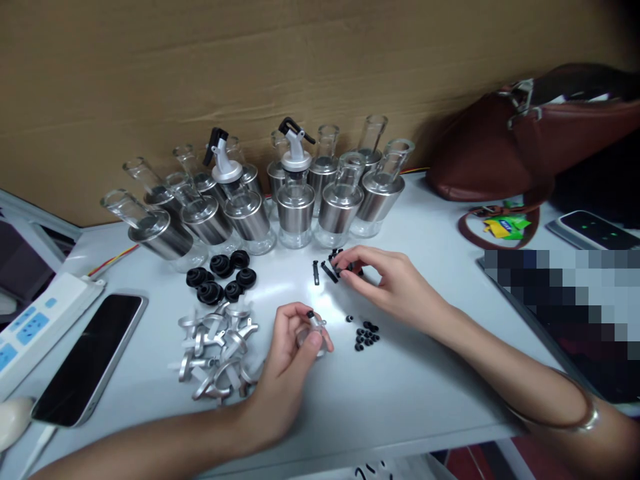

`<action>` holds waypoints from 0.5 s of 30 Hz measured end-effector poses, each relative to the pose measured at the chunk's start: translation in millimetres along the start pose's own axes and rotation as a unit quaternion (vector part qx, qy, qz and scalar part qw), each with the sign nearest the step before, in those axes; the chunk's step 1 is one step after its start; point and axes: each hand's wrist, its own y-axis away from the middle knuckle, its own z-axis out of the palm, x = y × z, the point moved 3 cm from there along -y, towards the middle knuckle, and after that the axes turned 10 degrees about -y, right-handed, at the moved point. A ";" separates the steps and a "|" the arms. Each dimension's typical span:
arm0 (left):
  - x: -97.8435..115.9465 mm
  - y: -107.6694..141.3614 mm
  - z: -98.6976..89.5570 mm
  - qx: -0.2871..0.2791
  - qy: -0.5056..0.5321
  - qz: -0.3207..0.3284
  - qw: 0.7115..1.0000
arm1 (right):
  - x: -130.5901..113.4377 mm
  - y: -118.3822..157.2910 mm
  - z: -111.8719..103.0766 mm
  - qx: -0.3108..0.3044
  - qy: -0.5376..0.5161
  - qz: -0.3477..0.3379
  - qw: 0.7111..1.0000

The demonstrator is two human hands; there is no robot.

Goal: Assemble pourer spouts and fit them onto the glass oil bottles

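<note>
My left hand (295, 353) is closed around a silver pourer spout (316, 324) with a small black plug at its tip. My right hand (383, 277) reaches into a small pile of black plastic levers (329, 271), its thumb and fingers pinched on one of them; the fingers partly cover the pile. Between the hands and to the right lie several small black plugs (368, 335). Left of my left hand is a heap of silver pourer spouts (220, 347). Behind that heap sit several black ribbed stoppers (210, 291).
Glass bottles with steel sleeves (295, 208) stand in rows at the back; two carry pourers with black levers (296, 150). A phone (90, 360) and power strip (45, 327) lie left. A brown bag (480, 153) and a dark, partly pixelated flat object (565, 320) are right.
</note>
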 end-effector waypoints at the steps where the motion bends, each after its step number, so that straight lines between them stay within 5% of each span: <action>1: -0.1 0.1 0.0 0.001 -0.005 -0.003 1.000 | -3.3 0.7 0.0 -0.006 -0.045 0.015 0.999; 6: 0.9 0.4 -0.2 0.000 -0.024 -0.013 1.000 | -18.5 5.1 4.2 -0.073 -0.177 0.012 0.981; 15: -1.8 -0.7 -1.3 0.011 -0.016 -0.009 1.000 | -26.0 9.2 4.5 -0.184 -0.033 -0.021 0.982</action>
